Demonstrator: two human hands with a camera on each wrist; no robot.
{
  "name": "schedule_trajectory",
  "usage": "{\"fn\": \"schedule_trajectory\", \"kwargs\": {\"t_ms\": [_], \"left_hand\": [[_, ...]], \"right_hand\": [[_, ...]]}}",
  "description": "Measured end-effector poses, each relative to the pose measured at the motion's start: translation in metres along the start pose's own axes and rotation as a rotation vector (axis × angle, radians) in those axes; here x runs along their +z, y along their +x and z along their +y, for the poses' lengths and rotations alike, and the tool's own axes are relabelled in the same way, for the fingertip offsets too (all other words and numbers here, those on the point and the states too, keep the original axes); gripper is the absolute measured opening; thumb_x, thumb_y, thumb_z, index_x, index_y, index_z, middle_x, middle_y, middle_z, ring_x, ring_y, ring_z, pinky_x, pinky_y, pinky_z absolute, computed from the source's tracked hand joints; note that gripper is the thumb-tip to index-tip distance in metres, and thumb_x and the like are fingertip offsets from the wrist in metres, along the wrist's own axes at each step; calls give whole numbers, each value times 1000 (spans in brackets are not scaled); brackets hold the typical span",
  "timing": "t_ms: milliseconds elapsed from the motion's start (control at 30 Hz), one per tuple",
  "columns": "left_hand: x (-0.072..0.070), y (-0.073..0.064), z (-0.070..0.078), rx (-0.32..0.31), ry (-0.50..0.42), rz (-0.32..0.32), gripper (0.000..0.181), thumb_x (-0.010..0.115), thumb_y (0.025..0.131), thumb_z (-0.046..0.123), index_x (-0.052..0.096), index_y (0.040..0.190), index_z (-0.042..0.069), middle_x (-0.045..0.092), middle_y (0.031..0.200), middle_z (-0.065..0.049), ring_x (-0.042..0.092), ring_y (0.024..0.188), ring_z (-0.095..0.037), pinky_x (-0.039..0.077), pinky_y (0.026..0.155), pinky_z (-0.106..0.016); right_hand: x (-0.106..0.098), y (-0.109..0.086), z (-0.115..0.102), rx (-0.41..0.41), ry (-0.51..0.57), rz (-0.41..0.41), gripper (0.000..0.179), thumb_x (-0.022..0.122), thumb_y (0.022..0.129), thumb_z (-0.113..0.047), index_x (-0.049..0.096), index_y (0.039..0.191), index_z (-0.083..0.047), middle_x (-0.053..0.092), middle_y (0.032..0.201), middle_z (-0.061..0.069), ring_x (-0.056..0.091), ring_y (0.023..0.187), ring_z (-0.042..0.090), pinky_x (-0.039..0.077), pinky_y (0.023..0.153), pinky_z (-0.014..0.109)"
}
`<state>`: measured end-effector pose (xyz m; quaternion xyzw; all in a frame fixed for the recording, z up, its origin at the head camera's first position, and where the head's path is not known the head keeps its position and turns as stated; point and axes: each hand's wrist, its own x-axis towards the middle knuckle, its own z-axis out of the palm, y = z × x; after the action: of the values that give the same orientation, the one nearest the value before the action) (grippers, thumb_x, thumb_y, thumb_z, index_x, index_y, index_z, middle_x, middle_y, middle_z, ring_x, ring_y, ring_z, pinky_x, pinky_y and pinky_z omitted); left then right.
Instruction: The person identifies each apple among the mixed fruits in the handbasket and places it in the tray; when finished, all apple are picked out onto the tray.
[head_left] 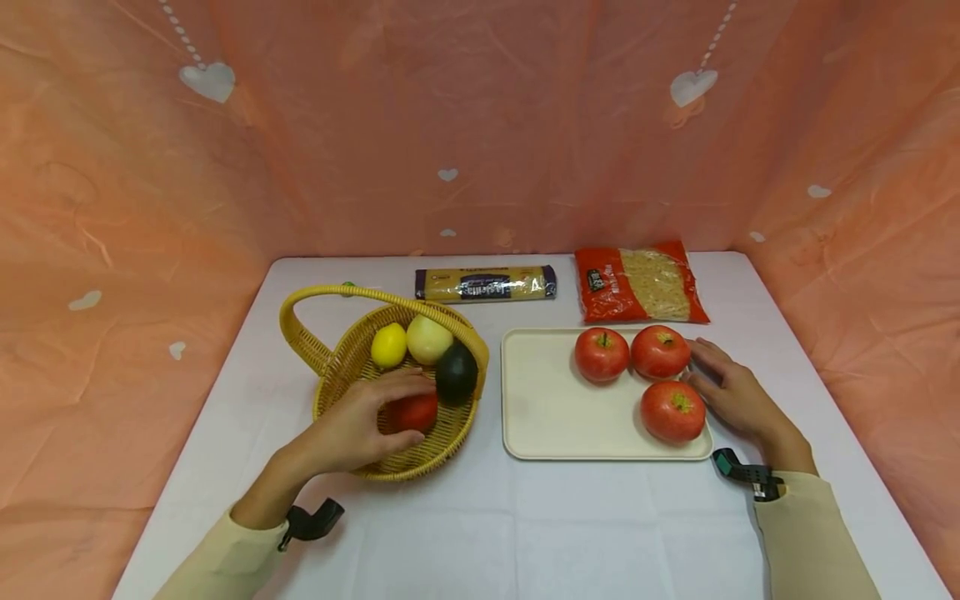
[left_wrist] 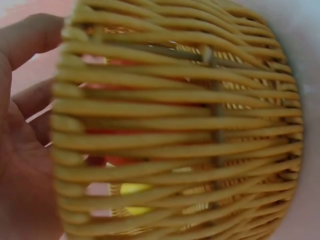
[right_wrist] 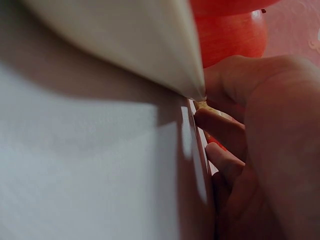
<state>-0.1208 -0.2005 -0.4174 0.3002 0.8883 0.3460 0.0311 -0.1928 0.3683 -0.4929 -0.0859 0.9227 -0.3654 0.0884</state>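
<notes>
My left hand reaches over the yellow wicker basket, its fingers and thumb spread either side of a red apple inside. In the left wrist view the basket's woven side covers most of that apple and the fingertips. A lemon, a pale round fruit and a dark avocado lie beside it. My right hand rests at the right edge of the cream tray, thumb right at the rim in the right wrist view. Three red apples sit at that end of the tray.
Behind the tray lie a red bag of pasta and a long yellow-and-dark pasta packet. The basket's tall handle arches over its back. A small green item shows behind the handle. Pink cloth hangs around the white table.
</notes>
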Motion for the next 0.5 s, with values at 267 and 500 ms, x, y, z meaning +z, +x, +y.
{"fn": "schedule_trajectory", "kwargs": {"t_ms": [267, 500], "left_hand": [[7, 5, -10, -117, 107, -2, 72, 91, 86, 8, 62, 153, 7, 61, 158, -15, 60, 144, -42, 53, 113, -65], [4, 4, -11, -181, 131, -46, 72, 90, 89, 15, 60, 153, 6, 64, 153, -17, 65, 133, -41, 58, 108, -61]], "right_hand": [[0, 0, 0, -19, 17, 14, 64, 61, 112, -24, 40, 169, -6, 22, 177, 32, 16, 165, 57, 18, 123, 84], [1, -1, 2, -34, 14, 25, 63, 62, 111, -22, 41, 169, -7, 25, 176, 32, 18, 164, 57, 19, 123, 84]]}}
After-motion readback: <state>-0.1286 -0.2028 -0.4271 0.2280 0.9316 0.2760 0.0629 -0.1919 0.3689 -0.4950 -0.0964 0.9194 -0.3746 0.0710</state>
